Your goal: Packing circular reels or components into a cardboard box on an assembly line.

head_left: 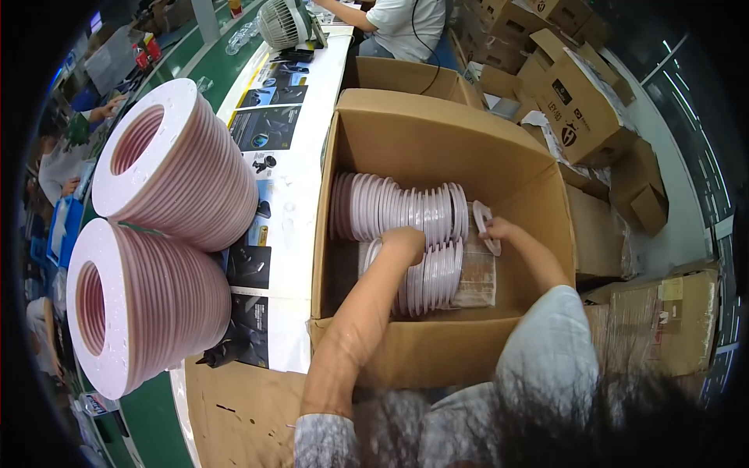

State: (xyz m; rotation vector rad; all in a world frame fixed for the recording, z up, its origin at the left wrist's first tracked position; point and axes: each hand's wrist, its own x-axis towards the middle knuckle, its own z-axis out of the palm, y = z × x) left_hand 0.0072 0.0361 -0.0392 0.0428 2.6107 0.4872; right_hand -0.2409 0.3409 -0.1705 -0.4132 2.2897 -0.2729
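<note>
Inside an open cardboard box [441, 347], pale pinkish-white flat rings stand on edge in two rows: a far row [398, 209] and a near row [435, 277]. My left hand [403, 245] is curled over the top of the near row, beside the far row. Its fingertips dip down among the rings and are partly hidden. At the right end of the rows, my right hand [500, 229] pinches a single ring [483, 214], which stands tilted and apart from the others. A brown taped cardboard surface [477, 281] shows below it, at the box's bottom.
Two large stacks of similar rings, a far stack [187, 168] and a near stack [156, 304], lie at the left. Printed sheets cover the white tabletop [292, 312]. A fan [285, 25] and a seated person [406, 30] are beyond. More cartons [581, 101] crowd the right.
</note>
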